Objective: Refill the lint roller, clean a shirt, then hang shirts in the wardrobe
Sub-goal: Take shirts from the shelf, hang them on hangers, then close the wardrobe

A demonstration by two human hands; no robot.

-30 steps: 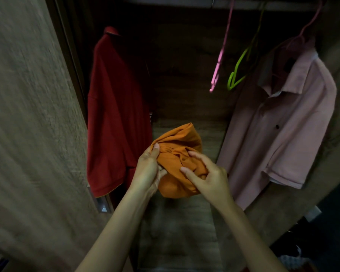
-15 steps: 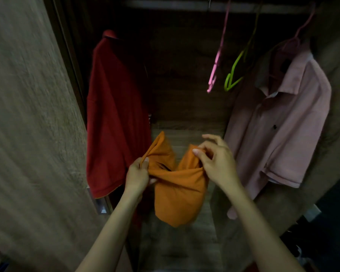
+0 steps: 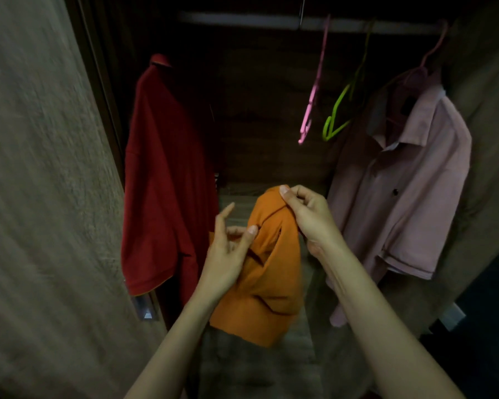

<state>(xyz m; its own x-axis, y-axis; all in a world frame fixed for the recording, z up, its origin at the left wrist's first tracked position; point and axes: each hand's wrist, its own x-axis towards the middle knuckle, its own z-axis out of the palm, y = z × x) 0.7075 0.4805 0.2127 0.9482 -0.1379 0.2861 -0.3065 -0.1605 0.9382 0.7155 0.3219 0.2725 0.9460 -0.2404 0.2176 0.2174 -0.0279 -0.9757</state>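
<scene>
Dim wardrobe (image 3: 271, 125) ahead. Nearest, the right hand (image 3: 306, 217) pinches the bunched orange shirt's (image 3: 268, 272) top edge while the left hand (image 3: 228, 254) hovers beside it, fingers spread. Farther back, a red shirt (image 3: 164, 174) and pink shirt (image 3: 401, 191) already hang; pink hanger (image 3: 310, 110) and green hanger (image 3: 336, 116) wait empty, so I'd say the orange one is left.

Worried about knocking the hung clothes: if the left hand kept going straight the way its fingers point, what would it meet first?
Probably the orange shirt beside the left hand, not the red shirt; depth is unclear.
</scene>
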